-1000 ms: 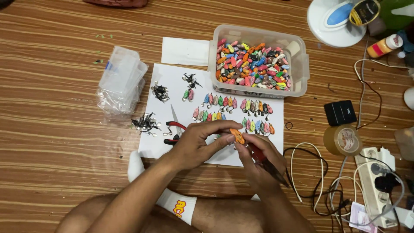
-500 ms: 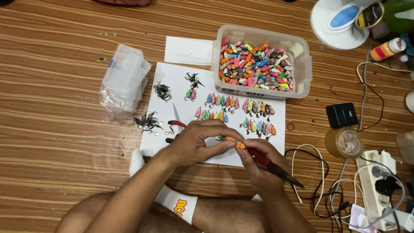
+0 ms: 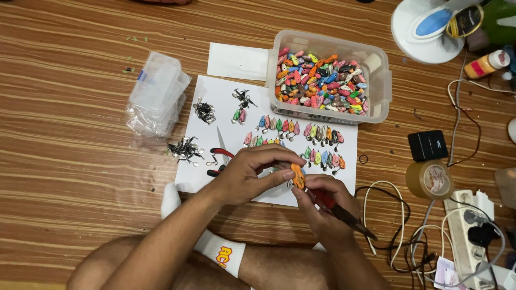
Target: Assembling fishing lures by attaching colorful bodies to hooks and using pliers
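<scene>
Left hand (image 3: 252,174): fingers pinch orange lure (image 3: 297,175), long axis near-upright in view | Right hand (image 3: 322,207): grips lure's lower end, red-handled pliers (image 3: 344,215) in palm | Held over near edge of white sheet (image 3: 215,102); bare wooden floor (image 3: 70,161) left | Lure tub (image 3: 328,75) beyond.

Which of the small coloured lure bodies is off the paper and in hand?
The orange lure body, pinched between left hand and right hand; others lie in rows.
</scene>
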